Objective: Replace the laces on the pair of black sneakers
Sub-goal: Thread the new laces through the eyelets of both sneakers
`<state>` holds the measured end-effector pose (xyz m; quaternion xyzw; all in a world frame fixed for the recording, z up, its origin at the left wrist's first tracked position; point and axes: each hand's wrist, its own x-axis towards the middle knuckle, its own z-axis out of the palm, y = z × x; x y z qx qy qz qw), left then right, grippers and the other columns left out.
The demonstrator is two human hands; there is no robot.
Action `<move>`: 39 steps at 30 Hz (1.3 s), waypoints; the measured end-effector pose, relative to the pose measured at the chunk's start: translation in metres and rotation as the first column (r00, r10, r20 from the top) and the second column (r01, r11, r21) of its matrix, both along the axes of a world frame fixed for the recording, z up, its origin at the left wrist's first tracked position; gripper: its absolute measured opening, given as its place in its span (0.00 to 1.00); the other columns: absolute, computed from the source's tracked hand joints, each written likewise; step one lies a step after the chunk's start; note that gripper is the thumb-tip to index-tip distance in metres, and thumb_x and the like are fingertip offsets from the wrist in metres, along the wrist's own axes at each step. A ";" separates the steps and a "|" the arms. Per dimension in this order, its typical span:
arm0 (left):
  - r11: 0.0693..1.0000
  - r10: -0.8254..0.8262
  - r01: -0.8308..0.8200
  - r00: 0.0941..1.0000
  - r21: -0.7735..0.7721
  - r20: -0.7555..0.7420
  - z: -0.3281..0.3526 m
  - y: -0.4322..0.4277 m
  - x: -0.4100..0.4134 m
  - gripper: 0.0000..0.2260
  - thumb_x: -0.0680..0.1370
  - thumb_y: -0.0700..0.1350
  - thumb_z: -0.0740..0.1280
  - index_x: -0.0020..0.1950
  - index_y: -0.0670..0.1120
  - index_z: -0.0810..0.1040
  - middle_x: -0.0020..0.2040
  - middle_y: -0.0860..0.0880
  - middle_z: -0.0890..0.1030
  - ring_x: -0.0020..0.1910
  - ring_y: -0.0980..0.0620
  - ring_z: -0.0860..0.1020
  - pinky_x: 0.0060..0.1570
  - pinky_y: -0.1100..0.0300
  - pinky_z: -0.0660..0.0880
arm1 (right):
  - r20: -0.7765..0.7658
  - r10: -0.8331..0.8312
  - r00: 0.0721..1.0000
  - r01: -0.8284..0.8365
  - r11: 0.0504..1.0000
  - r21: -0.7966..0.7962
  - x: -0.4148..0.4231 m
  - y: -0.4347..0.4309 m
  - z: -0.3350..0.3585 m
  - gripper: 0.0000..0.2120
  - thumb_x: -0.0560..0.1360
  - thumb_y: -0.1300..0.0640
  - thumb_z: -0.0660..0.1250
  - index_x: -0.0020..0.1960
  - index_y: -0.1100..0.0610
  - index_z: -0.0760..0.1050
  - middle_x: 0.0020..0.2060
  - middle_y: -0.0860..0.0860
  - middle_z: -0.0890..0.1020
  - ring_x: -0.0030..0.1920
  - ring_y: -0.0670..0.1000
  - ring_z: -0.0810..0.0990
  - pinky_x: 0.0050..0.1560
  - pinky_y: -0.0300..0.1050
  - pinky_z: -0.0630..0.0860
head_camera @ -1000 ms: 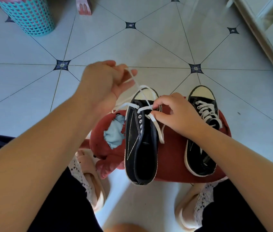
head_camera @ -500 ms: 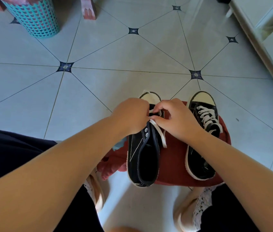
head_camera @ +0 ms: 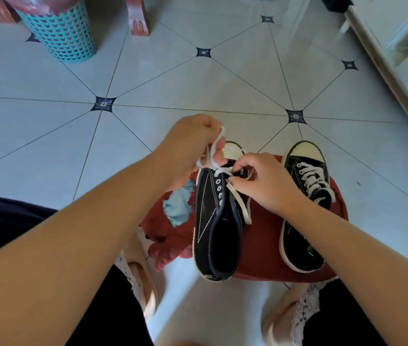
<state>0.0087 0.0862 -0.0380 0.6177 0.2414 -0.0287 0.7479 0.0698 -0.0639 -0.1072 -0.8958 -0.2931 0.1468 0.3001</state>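
Note:
Two black sneakers with white toe caps stand on a round red stool. The left sneaker has its white lace only through the eyelets near the toe. My left hand grips one end of that lace, raised above the toe. My right hand pinches the other end at the upper eyelets; its loose tail hangs over the shoe's right side. The right sneaker is fully laced in white.
A light blue cloth lies on the torn left side of the stool. A teal perforated basket and a red furniture leg stand far left on the tiled floor. A white cabinet edge runs along the right. My slippered feet flank the stool.
My left hand dropped from a raised pull down to the eyelets, then lifted again toward the toe with the lace end. My right hand stayed at the upper eyelets.

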 end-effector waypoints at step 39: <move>0.294 -0.318 0.487 0.862 0.822 -0.396 -0.019 -0.003 0.024 0.10 0.78 0.39 0.58 0.39 0.43 0.75 0.35 0.50 0.71 0.34 0.51 0.69 0.32 0.65 0.65 | 0.033 -0.052 0.998 0.054 0.997 -0.049 -0.003 0.007 0.006 0.10 0.70 0.51 0.70 0.48 0.48 0.73 0.53 0.50 0.74 0.38 0.47 0.73 0.36 0.32 0.65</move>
